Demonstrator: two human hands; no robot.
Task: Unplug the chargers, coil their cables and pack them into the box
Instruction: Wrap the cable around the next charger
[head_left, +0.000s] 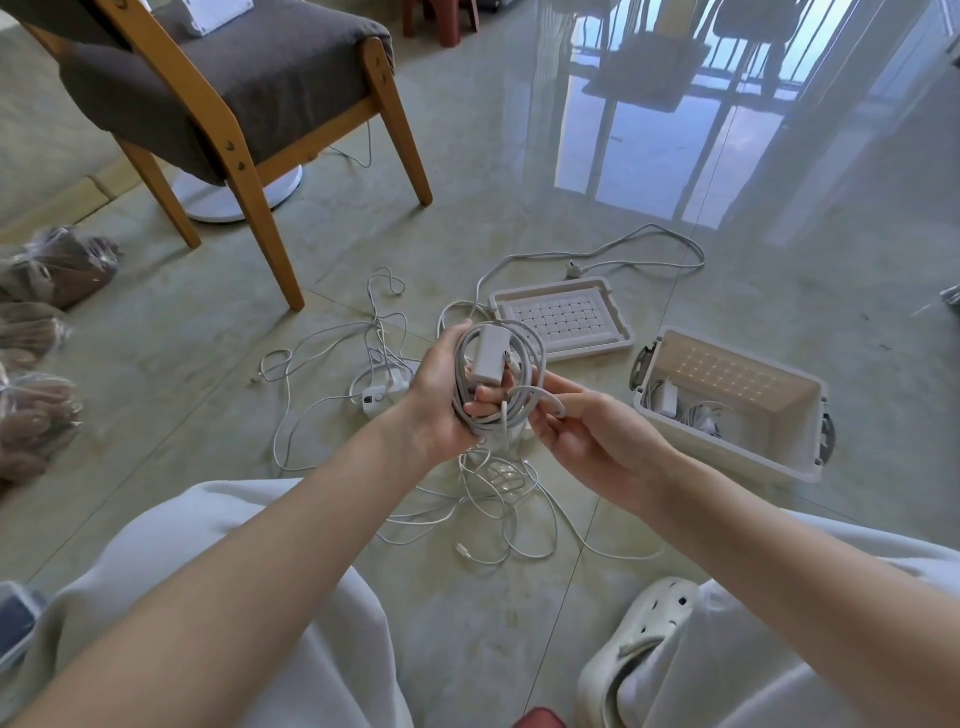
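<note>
Left hand (441, 397), just at three o'clock of a white power strip (378, 401) lying on the floor (519, 623), has its fingers curled round a coiled cable (531, 358), held up above the floor near the middle of the view. A white charger (491, 353) lies upright against the coil, inside that grip. Below, at six o'clock of the hands, loose cables (488, 493) sprawl tangled on the floor. Right hand (587, 441), at four o'clock of the coil, pinches the cable tail (553, 402), which bends in a short loop off the coil. At twelve o'clock of the hands the box lid (563, 317) lies flat on the floor. At three o'clock stands the open box (727, 447), apart from both hands, with another charger (667, 400) and its cable in the near-left corner
</note>
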